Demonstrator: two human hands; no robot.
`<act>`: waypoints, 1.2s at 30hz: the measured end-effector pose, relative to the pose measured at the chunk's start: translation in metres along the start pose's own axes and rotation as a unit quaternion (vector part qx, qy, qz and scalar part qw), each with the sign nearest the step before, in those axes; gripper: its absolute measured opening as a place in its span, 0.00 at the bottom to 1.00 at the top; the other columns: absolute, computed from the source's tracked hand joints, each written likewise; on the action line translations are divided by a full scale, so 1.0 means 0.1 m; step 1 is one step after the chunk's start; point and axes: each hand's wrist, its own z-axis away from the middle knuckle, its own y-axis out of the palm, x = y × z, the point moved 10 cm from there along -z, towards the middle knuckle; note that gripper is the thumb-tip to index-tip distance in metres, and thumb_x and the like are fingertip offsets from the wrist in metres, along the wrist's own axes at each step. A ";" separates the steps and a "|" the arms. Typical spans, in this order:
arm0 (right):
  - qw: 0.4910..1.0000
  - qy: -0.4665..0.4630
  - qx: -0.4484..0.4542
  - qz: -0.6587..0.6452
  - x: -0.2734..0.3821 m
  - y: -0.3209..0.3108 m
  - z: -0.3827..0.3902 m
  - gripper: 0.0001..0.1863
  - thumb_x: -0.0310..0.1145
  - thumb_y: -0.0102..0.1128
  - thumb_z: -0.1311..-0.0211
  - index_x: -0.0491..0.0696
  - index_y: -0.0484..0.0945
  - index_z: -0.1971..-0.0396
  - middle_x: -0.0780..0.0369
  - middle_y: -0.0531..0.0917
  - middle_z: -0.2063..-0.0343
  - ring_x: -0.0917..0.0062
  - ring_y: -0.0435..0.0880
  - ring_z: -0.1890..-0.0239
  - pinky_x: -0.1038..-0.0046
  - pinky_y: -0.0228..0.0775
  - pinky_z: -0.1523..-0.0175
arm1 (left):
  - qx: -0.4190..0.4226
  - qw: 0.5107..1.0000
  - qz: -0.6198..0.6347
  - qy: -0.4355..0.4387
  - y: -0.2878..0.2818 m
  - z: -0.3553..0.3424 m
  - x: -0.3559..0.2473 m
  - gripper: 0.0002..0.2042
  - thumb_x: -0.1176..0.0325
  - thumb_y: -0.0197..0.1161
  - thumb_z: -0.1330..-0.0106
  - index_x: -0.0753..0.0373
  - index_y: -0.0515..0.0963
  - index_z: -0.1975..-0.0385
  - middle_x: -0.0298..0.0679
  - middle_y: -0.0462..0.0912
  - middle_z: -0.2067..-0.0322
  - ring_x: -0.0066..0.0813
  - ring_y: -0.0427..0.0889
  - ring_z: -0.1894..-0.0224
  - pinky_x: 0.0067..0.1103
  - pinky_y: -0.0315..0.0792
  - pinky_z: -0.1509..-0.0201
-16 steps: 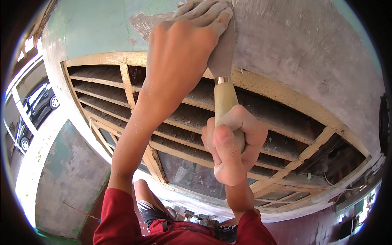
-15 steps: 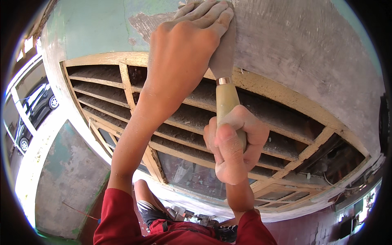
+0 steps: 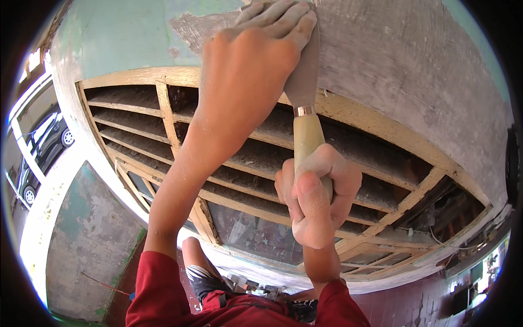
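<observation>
Right hand (image 3: 318, 196) clamped round scraper (image 3: 308, 132); left hand (image 3: 251, 76) laid over its blade (image 3: 305, 86), unclamped. Best keep blade low-angled, pressure even along wall (image 3: 392, 65).

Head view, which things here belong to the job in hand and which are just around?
In use:
- scraper, handle in the right hand, left hand on the blade
- patchy wall

Apparently just around:
- slatted wooden frame
- black car
</observation>
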 end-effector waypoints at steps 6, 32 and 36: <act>1.000 -0.005 0.008 0.007 0.00 -0.01 -0.13 0.16 0.35 0.53 0.30 0.47 0.65 0.79 0.70 0.64 0.92 0.91 0.56 0.92 0.82 0.44 0.85 | -0.012 1.000 -0.016 0.008 -0.01 -0.06 0.06 0.19 0.79 0.61 0.45 0.74 0.79 0.51 0.52 0.83 0.48 0.46 0.82 0.43 0.32 0.77 0.38; 1.000 0.009 -0.018 -0.005 -0.05 -0.03 0.04 0.17 0.38 0.56 0.30 0.46 0.67 0.79 0.69 0.65 0.91 0.90 0.58 0.91 0.82 0.46 0.83 | -0.006 1.000 -0.010 0.024 0.02 -0.01 -0.02 0.19 0.80 0.62 0.46 0.74 0.79 0.51 0.52 0.83 0.48 0.45 0.82 0.43 0.33 0.76 0.36; 0.995 0.077 -0.066 -0.022 -0.13 -0.15 0.04 0.12 0.27 0.64 0.43 0.45 0.74 0.83 0.68 0.72 0.88 0.89 0.65 0.85 0.80 0.52 0.78 | -0.015 1.000 -0.006 0.013 0.05 0.02 0.02 0.19 0.79 0.62 0.46 0.74 0.79 0.51 0.51 0.83 0.48 0.45 0.82 0.43 0.33 0.76 0.37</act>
